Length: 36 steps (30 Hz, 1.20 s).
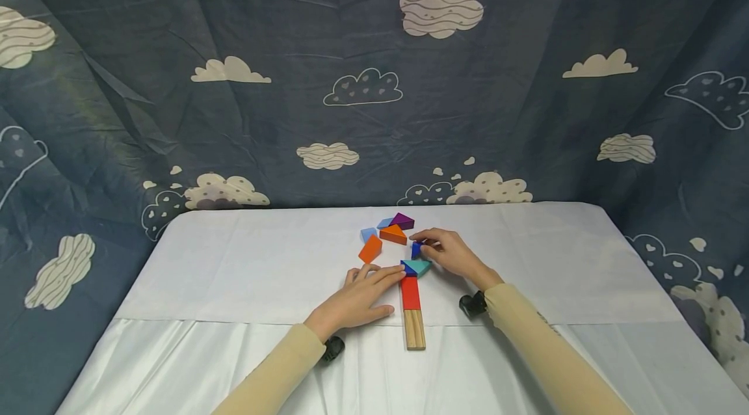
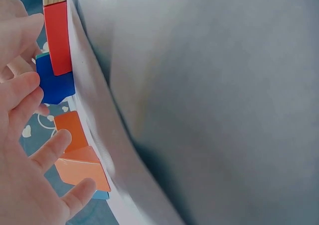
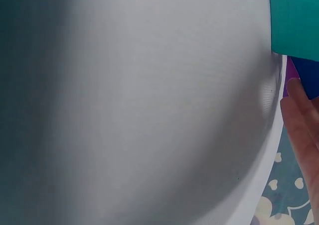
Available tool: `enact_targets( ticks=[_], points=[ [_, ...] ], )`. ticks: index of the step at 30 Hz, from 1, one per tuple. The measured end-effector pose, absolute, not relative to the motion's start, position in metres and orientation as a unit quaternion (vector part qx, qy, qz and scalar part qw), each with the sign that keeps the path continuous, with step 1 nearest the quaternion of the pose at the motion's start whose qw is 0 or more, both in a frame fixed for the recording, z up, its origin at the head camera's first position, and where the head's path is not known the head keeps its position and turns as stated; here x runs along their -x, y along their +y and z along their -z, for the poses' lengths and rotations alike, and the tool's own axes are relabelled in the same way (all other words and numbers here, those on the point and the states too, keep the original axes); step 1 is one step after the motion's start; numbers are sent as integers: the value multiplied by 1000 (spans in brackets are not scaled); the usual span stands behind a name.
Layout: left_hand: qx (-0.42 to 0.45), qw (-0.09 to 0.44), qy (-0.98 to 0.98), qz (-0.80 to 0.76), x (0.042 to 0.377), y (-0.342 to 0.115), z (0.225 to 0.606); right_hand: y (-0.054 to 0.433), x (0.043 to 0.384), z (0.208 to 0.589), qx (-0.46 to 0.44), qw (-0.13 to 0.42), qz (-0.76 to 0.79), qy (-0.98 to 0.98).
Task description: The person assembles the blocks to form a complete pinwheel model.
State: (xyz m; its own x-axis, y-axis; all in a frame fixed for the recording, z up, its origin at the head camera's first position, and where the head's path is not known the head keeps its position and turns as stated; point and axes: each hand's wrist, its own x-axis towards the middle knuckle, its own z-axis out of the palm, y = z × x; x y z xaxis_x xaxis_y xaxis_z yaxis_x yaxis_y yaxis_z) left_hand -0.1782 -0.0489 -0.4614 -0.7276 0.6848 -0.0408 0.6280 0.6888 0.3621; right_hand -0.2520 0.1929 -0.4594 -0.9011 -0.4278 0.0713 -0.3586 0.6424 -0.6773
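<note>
A row of blocks lies on the white cloth: a striped wooden block (image 1: 415, 330), a red block (image 1: 411, 293), then a blue triangular block (image 1: 407, 270) beside a teal triangular block (image 1: 419, 267). My left hand (image 1: 361, 298) lies left of the row, its extended fingertips at the blue triangle's edge. Just beyond the teal piece, my right hand (image 1: 452, 255) pinches another blue block (image 1: 416, 250) between thumb and fingers. In the right wrist view, the teal block (image 3: 296, 21) partly covers that piece; only some fingers show.
Left of the right hand and farther back sit two orange blocks (image 1: 370, 249), a purple block (image 1: 402, 221) and light blue blocks (image 1: 368, 233). The white-covered table (image 1: 246, 272) ends at a dark cloud-patterned curtain (image 1: 281, 103).
</note>
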Motion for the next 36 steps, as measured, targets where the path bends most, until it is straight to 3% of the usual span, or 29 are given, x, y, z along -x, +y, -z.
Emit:
enact_targets(
  ticks=[19,36],
  points=[
    [-360,85,915,-162,179,-49,463,192,254,461,211,35,364,907],
    [-361,85,915,-160,178,-49,461,190,257,461,194,59,382,902]
  ],
)
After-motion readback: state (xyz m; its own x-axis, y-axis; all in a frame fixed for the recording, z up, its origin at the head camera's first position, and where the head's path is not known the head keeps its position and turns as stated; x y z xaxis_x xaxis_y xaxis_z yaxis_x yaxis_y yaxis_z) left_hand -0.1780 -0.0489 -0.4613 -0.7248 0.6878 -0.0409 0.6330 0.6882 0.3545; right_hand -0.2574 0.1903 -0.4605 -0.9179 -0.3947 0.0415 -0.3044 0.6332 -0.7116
